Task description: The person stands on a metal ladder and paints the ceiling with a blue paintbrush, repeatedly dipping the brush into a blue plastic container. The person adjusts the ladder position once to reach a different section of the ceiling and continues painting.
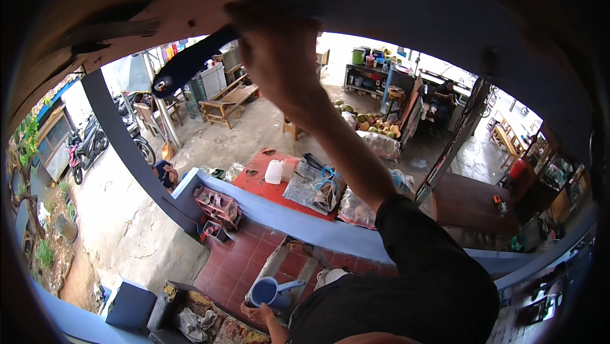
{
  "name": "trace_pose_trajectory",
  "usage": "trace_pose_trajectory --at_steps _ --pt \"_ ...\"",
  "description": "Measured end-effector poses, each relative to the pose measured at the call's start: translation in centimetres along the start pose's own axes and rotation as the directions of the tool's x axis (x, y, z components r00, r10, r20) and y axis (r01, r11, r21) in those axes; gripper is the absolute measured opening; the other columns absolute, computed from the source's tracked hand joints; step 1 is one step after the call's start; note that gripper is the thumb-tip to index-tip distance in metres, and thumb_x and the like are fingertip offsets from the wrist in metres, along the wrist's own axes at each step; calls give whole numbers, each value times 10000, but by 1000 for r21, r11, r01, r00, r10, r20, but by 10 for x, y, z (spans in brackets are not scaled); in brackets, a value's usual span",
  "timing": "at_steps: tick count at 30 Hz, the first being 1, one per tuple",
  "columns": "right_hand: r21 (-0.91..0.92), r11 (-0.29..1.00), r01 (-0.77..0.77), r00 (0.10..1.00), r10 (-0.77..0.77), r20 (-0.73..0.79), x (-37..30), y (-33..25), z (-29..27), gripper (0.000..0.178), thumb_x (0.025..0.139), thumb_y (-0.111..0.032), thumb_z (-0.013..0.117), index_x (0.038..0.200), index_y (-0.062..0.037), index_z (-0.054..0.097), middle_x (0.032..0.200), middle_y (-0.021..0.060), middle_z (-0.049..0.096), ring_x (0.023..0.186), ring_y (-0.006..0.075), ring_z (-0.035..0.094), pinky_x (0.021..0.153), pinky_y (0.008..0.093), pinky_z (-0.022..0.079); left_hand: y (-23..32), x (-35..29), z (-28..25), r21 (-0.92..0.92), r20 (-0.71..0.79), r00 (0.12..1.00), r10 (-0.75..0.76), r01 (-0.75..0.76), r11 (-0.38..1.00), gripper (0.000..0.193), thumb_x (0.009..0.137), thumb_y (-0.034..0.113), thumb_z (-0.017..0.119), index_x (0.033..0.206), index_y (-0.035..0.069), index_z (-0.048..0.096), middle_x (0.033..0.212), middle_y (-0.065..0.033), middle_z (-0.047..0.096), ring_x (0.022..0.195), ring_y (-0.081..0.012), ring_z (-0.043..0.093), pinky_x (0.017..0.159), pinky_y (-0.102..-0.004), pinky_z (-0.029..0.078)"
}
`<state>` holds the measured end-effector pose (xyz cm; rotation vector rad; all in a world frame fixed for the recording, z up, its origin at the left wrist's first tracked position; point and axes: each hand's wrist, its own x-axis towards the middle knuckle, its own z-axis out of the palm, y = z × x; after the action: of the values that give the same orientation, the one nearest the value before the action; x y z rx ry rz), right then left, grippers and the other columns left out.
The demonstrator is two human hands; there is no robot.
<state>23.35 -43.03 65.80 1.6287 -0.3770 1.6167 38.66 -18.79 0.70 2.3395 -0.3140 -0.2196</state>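
My right arm reaches up to the dark beam (394, 1) overhead. My right hand (276, 52), closed near its underside, grips a dark, long-handled tool (197, 61). The tool's rounded end, with a small hole, points left. Its working end is hidden behind the hand, so I cannot tell its exact kind. Low in front of me, my left hand (259, 313) holds a blue plastic dipper (264, 291) by the near-left side. The dipper's handle sticks out to the right. Its mouth faces up and the inside looks blue, but its contents cannot be made out.
A low blue wall (292, 217) crosses ahead, with a red table (254, 179) beyond it bearing a white jug (274, 172). A shoe rack (218, 205) stands against the wall. A worn sofa (232, 330) is lower left. A blue post (136, 147) rises at left.
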Motion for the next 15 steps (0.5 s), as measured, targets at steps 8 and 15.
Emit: trace_pose_trajectory --at_steps 8,15 --pt "95 979 -179 946 197 -258 29 11 -64 399 716 110 646 1028 -114 754 1009 63 746 731 147 705 689 288 558 2 0 -6 -1 -27 998 -61 61 998 672 633 -31 730 1251 51 483 1313 -136 539 1145 -383 587 959 -473 487" --pt "49 996 78 996 -80 50 18 -3 13 218 709 1 657 919 -54 660 967 127 656 856 282 664 658 402 539 7 -4 -4 14 -41 999 -1 1 1000 663 610 -37 722 1228 51 497 1296 -149 545 1124 -391 597 947 -471 492"
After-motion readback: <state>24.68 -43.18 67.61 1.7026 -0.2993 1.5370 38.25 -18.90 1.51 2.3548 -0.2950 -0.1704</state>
